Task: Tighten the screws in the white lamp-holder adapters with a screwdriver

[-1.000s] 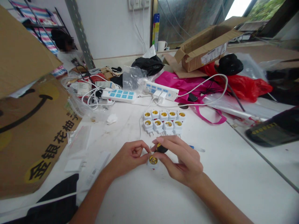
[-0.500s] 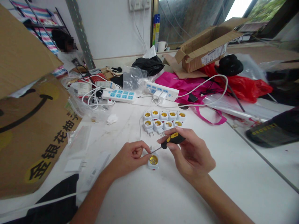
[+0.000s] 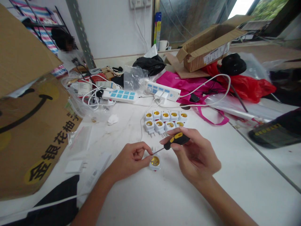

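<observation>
My right hand (image 3: pixel 196 152) is closed around the black and yellow handle of a screwdriver (image 3: pixel 176 140), whose thin shaft slants down to the left. At its tip, the thumb and index finger of my left hand (image 3: pixel 133 158) are pinched together; whatever is between them is too small to make out. Just below those fingertips, a white plug-in lamp holder (image 3: pixel 155 166) with a gold-coloured socket lies face up on the table. Behind my hands, several similar lamp holders (image 3: pixel 165 116) are lined up in two rows, some with plug pins showing.
Two power strips (image 3: pixel 119 95) with cords lie farther back, beside a pink bag (image 3: pixel 185 84). A large cardboard box (image 3: pixel 44 138) stands at the left. An open carton (image 3: pixel 207 47) is at the back right, a dark object (image 3: pixel 279 128) at the right. Another person (image 3: pixel 67 47) is at the far left.
My right hand and the screwdriver have shifted very slightly to the right. The left fingers stay pinched at its tip above the lamp holder.
</observation>
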Demonstrator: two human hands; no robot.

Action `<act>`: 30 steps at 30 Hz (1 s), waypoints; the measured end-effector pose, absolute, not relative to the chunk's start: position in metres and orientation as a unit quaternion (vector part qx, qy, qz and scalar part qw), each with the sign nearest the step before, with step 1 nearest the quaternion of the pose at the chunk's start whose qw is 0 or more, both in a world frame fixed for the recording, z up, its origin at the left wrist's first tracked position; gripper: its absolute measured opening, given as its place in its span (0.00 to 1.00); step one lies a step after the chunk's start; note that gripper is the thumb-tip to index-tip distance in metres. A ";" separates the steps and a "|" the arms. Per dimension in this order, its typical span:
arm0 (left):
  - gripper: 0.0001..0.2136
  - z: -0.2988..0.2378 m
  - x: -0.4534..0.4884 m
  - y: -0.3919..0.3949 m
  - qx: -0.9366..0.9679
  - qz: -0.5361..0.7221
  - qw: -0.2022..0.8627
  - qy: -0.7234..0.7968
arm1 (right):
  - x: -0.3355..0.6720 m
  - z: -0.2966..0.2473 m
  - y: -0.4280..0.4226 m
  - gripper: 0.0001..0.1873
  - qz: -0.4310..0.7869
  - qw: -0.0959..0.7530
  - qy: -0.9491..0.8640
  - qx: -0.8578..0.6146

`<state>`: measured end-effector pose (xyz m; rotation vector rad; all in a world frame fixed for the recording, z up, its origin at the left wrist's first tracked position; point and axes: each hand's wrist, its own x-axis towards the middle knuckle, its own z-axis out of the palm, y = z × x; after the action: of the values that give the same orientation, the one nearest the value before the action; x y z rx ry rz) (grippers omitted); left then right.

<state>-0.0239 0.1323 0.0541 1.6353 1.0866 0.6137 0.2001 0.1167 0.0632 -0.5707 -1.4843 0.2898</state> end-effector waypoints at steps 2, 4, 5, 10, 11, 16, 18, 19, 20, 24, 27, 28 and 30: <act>0.14 0.055 -0.023 0.132 0.678 0.256 0.520 0.452 | 0.200 0.063 0.117 0.30 0.136 0.696 -0.656 -0.258; 0.13 0.055 -0.023 0.131 0.673 0.258 0.526 0.451 | 0.199 0.063 0.116 0.29 0.143 0.700 -0.648 -0.263; 0.13 0.055 -0.022 0.131 0.671 0.259 0.529 0.450 | 0.199 0.063 0.116 0.29 0.146 0.702 -0.644 -0.266; 0.12 0.053 -0.023 0.130 0.673 0.259 0.529 0.448 | 0.199 0.065 0.116 0.29 0.155 0.705 -0.633 -0.280; 0.12 0.053 -0.023 0.130 0.675 0.254 0.529 0.448 | 0.200 0.065 0.116 0.29 0.158 0.701 -0.635 -0.283; 0.09 0.054 -0.022 0.129 0.685 0.219 0.531 0.449 | 0.202 0.065 0.118 0.31 0.164 0.666 -0.671 -0.282; 0.07 0.055 -0.022 0.127 0.688 0.209 0.530 0.449 | 0.204 0.065 0.118 0.33 0.170 0.648 -0.689 -0.278; 0.07 0.055 -0.021 0.126 0.690 0.207 0.530 0.448 | 0.204 0.065 0.118 0.34 0.174 0.637 -0.698 -0.276; 0.06 0.055 -0.021 0.126 0.691 0.207 0.528 0.448 | 0.205 0.065 0.118 0.35 0.178 0.629 -0.706 -0.274; 0.06 0.054 -0.021 0.125 0.696 0.212 0.524 0.443 | 0.205 0.067 0.116 0.38 0.164 0.616 -0.728 -0.251; 0.08 0.056 -0.021 0.127 0.696 0.215 0.524 0.441 | 0.204 0.067 0.116 0.39 0.155 0.623 -0.727 -0.243; 0.09 0.056 -0.021 0.127 0.697 0.217 0.523 0.440 | 0.204 0.066 0.116 0.39 0.155 0.625 -0.725 -0.244; 0.10 0.057 -0.023 0.128 0.700 0.224 0.519 0.436 | 0.204 0.063 0.117 0.40 0.156 0.626 -0.722 -0.250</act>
<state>-0.0226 0.1281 0.0569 1.6784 1.0459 0.5383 0.2039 0.1166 0.0635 -0.5727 -1.6574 0.3589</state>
